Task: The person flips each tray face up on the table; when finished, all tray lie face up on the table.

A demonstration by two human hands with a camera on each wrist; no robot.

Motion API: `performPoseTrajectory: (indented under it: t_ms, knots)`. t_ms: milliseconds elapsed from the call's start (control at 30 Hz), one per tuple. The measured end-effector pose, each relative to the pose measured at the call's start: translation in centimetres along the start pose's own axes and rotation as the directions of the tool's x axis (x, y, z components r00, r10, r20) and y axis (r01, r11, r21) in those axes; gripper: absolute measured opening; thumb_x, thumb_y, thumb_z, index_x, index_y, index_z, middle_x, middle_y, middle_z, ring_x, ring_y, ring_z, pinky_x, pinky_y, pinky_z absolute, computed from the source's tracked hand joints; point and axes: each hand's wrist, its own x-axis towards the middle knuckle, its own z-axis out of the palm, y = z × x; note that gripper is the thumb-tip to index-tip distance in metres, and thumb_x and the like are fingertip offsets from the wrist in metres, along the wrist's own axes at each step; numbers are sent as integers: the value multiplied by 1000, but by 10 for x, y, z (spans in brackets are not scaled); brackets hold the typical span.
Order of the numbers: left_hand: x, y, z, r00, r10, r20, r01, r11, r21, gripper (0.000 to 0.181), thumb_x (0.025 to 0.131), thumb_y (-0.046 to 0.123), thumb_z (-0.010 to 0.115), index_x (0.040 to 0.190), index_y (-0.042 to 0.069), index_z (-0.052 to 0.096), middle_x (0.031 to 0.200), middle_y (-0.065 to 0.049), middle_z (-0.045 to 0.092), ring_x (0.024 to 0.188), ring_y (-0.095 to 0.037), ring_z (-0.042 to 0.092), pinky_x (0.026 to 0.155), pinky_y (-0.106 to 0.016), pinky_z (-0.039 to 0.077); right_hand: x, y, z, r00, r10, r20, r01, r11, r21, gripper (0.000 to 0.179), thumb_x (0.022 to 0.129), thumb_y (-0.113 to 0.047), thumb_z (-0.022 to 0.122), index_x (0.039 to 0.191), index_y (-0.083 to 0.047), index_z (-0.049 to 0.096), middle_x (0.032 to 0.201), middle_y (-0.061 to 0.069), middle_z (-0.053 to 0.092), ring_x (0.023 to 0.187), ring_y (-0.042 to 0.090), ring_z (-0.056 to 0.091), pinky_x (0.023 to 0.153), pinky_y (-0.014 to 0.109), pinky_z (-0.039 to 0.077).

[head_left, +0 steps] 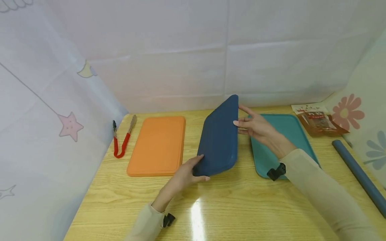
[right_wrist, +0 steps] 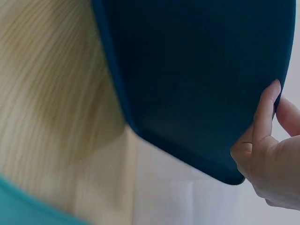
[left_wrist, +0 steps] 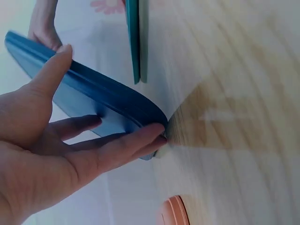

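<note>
Using the blue tray (head_left: 218, 137) as reference. Far left of it, red-handled tongs (head_left: 122, 145) are lying splayed; nearer, an orange board (head_left: 158, 145) is lying flat. Left hand (head_left: 184, 174) is pinching the tray's near-left corner, right hand (head_left: 256, 127) is gripping its right edge; I'm seeing it tilted over the table (head_left: 114, 204). Right of it, a teal tray (head_left: 291, 130) is lying partly blocked by the right sleeve (head_left: 319, 192); farther right, a brown packet (head_left: 319, 124) and a dark roll (head_left: 359, 174) are lying.
</note>
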Motion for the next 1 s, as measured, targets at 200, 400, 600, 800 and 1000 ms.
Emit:
performPoseTrajectory:
  t_ms: [200,400,600,800,1000]
  knots:
    - [-8,12,14,997,60,-39,-62,996,-66,77,91,19,68,154,11,25,150,-17,37,120,-32,55,85,-36,54,-1,-15,17,999,-34,10,33,995,98,85,90,-2,66,155,-32,19,93,5,53,90,18,56,84,32,53]
    - [-18,26,24,973,127,-195,-133,991,-19,74,88,1,66,152,6,28,126,-21,60,92,-31,67,55,-16,49,4,-23,42,997,-79,-27,82,990,113,88,88,1,68,155,-28,20,93,7,54,84,19,60,83,36,56]
    - [-21,43,25,906,215,-365,-239,971,-22,72,88,-5,63,151,2,28,126,-27,58,104,-35,64,68,-18,54,10,-29,62,991,-112,-72,119,989,92,88,88,4,67,156,-25,19,88,8,57,84,22,63,84,40,55]
    - [-22,63,14,846,268,-460,-328,943,-52,81,91,-2,61,156,18,16,125,-28,57,101,-34,66,63,-18,55,18,-29,76,990,-120,-70,125,990,69,86,88,3,67,155,-23,20,85,7,60,86,23,63,82,39,56]
    - [-23,77,5,770,336,-543,-382,924,31,79,89,-6,62,154,11,23,123,-28,59,93,-33,68,61,-13,53,22,-29,85,989,-128,-69,130,991,32,82,88,1,68,154,-23,25,88,7,59,83,22,62,80,39,57]
